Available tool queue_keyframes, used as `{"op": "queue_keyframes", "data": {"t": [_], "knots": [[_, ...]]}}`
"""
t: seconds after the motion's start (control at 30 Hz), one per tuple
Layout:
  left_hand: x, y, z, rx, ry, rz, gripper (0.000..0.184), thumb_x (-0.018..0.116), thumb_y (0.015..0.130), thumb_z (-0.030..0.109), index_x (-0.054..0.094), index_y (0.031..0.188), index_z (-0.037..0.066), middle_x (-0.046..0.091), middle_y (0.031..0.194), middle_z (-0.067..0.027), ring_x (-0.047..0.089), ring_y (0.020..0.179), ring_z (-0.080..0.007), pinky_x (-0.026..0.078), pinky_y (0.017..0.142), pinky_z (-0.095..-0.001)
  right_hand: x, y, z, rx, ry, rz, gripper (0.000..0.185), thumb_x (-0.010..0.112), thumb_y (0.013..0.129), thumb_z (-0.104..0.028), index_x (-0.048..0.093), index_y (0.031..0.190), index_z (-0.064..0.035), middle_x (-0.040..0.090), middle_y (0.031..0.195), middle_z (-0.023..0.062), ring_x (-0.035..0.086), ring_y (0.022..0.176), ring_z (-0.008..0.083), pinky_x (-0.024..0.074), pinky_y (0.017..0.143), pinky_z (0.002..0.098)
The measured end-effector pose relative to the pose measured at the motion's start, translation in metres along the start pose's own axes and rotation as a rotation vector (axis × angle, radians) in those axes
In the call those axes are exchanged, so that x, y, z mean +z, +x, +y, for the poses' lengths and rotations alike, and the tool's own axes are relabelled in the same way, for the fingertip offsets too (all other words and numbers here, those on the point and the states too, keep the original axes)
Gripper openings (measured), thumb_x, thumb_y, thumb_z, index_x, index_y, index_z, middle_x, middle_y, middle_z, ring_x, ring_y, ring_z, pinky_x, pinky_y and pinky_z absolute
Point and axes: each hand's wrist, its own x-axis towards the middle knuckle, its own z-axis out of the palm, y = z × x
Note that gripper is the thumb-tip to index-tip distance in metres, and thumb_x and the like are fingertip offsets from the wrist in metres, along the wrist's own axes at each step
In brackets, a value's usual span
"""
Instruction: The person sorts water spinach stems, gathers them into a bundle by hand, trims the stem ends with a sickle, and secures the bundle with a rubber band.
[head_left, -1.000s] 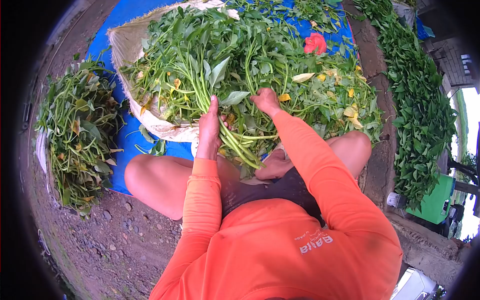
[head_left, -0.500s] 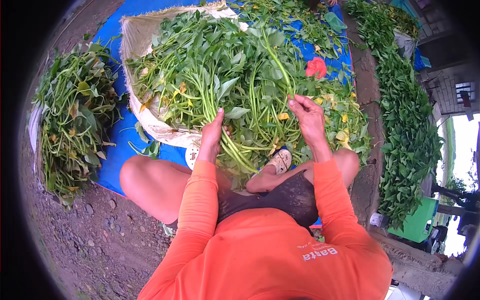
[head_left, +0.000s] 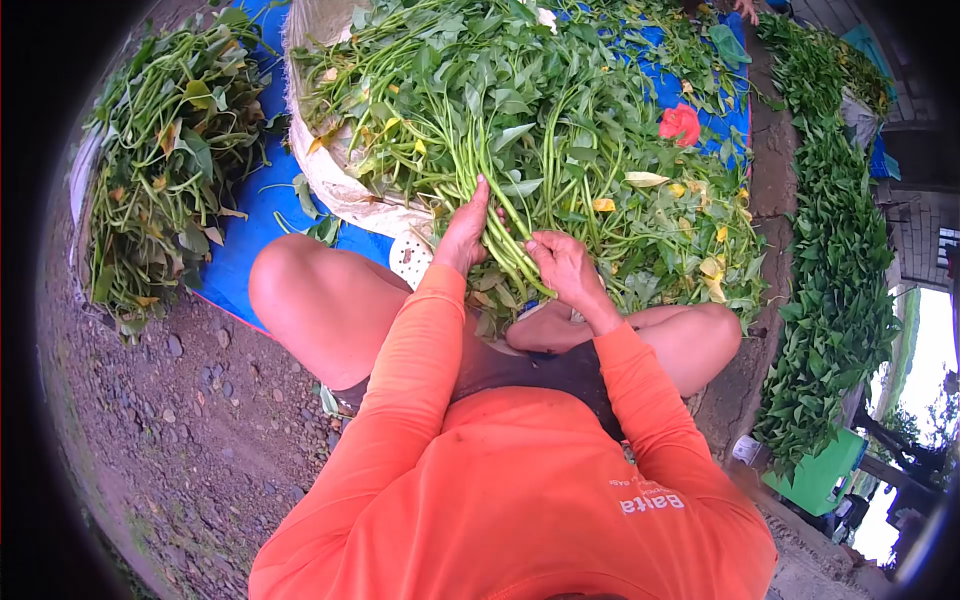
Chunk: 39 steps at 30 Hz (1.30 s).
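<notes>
A bunch of long green stems [head_left: 508,248] with leafy tops lies across my left hand [head_left: 467,228], whose fingers are wrapped round it and whose thumb is on top. My right hand [head_left: 568,266] is closed at the lower right side of the bunch, its thumb and forefinger pinching stems there. The leafy tops point away from me over a big heap of green leaves and stems [head_left: 590,130], with some yellow leaves [head_left: 713,268] mixed in. Part of the heap rests on a pale woven sack [head_left: 355,205].
A blue tarp [head_left: 250,262] lies under the heap. Another pile of stems [head_left: 165,170] is at the left. Red plastic [head_left: 680,125] lies on the greens. Along the right stretches a leafy row [head_left: 835,250] near a green container [head_left: 818,475]. Another person's hand [head_left: 747,10] shows at the top.
My right hand rose to the right with a long stem, then came back down to the bunch. My left hand kept its hold on the bunch. The whole view has shifted.
</notes>
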Motion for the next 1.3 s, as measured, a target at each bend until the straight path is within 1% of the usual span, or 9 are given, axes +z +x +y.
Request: {"op": "queue_keyframes", "data": {"t": [0.13,0.23,0.3,0.33,0.47,0.6,0.97,1.2,1.3], "knots": [[0.001,-0.001,-0.002,-0.021,-0.101,0.028,0.072,0.064,0.088,0.083,0.06,0.098,0.012,0.058,0.078,-0.0023,0.059,0.063,-0.019,0.059,0.058,-0.0388,-0.004,0.003,-0.006,0.006,-0.091,-0.104,0.028,0.064,0.102,-0.019,0.074,0.107,0.0065,0.072,0.098,0.0315,0.07,0.095,0.0481,0.0553,0.088,0.0507],[0.003,0.002,-0.001,0.008,0.064,-0.031,0.053,0.083,0.09,0.059,0.063,0.1,0.011,0.058,0.076,-0.0027,0.06,0.061,-0.0189,0.059,0.056,-0.0384,0.004,-0.002,-0.008,-0.11,-0.164,-0.086,0.027,0.063,0.102,-0.02,0.072,0.102,0.0059,0.071,0.093,0.0291,0.069,0.092,0.0483,0.054,0.087,0.0544],[0.002,0.001,0.002,0.043,0.063,-0.082,0.031,0.085,0.092,0.034,0.064,0.094,0.012,0.057,0.069,-0.0018,0.058,0.057,-0.0173,0.056,0.054,-0.0352,0.006,-0.005,-0.013,-0.128,-0.178,-0.051,0.027,0.063,0.102,-0.02,0.072,0.101,0.0059,0.07,0.091,0.028,0.068,0.092,0.048,0.0537,0.086,0.0548],[0.004,-0.001,0.003,0.067,0.059,-0.084,0.027,0.084,0.093,0.03,0.064,0.092,0.012,0.056,0.068,-0.0015,0.058,0.056,-0.0169,0.055,0.054,-0.0343,0.002,-0.009,-0.017,-0.106,-0.146,-0.021,0.027,0.067,0.102,-0.02,0.073,0.104,0.0059,0.073,0.094,0.0252,0.071,0.084,0.0409,0.0558,0.08,0.0459],[0.015,-0.019,0.018,0.165,0.02,-0.125,0.02,0.08,0.093,0.021,0.064,0.092,0.01,0.057,0.068,-0.0008,0.057,0.055,-0.0163,0.053,0.055,-0.0321,-0.041,-0.023,-0.043,0.177,-0.05,-0.175,0.024,0.069,0.096,-0.019,0.075,0.105,0.0032,0.071,0.077,0.0147,0.066,0.068,0.0215,0.0527,0.068,0.0363],[0.032,-0.027,0.026,0.22,0.021,-0.149,0.019,0.08,0.093,0.02,0.064,0.092,0.009,0.056,0.068,0.0,0.058,0.056,-0.0162,0.054,0.055,-0.0325,-0.061,-0.019,-0.042,0.266,-0.029,-0.193,0.024,0.068,0.095,-0.019,0.076,0.104,0.0022,0.073,0.079,0.0143,0.067,0.068,0.0188,0.0538,0.067,0.0363],[0.047,-0.051,0.045,0.361,-0.01,-0.111,0.016,0.078,0.093,0.015,0.066,0.095,0.005,0.055,0.071,0.0001,0.057,0.058,-0.0123,0.053,0.056,-0.0308,-0.069,-0.019,-0.062,0.17,-0.047,-0.162,0.033,0.064,0.095,-0.024,0.076,0.112,0.0023,0.07,0.075,0.0122,0.065,0.067,0.0189,0.0529,0.067,0.035],[0.056,-0.063,0.049,0.445,0.044,-0.064,0.015,0.079,0.093,0.013,0.067,0.094,0.003,0.058,0.072,-0.001,0.058,0.057,-0.0122,0.056,0.057,-0.0311,-0.074,-0.012,-0.068,0.1,-0.223,-0.146,0.036,0.065,0.094,-0.028,0.077,0.11,0.0016,0.073,0.083,0.0214,0.071,0.074,0.0316,0.0558,0.073,0.0411],[0.057,-0.065,0.048,0.462,0.06,-0.062,0.016,0.079,0.093,0.013,0.066,0.093,0.004,0.058,0.071,-0.0008,0.058,0.057,-0.0122,0.056,0.056,-0.0313,-0.079,-0.004,-0.086,0.25,-0.267,-0.24,0.038,0.063,0.091,-0.032,0.078,0.103,0.0017,0.073,0.086,0.0243,0.072,0.079,0.0374,0.0568,0.075,0.044]]}}
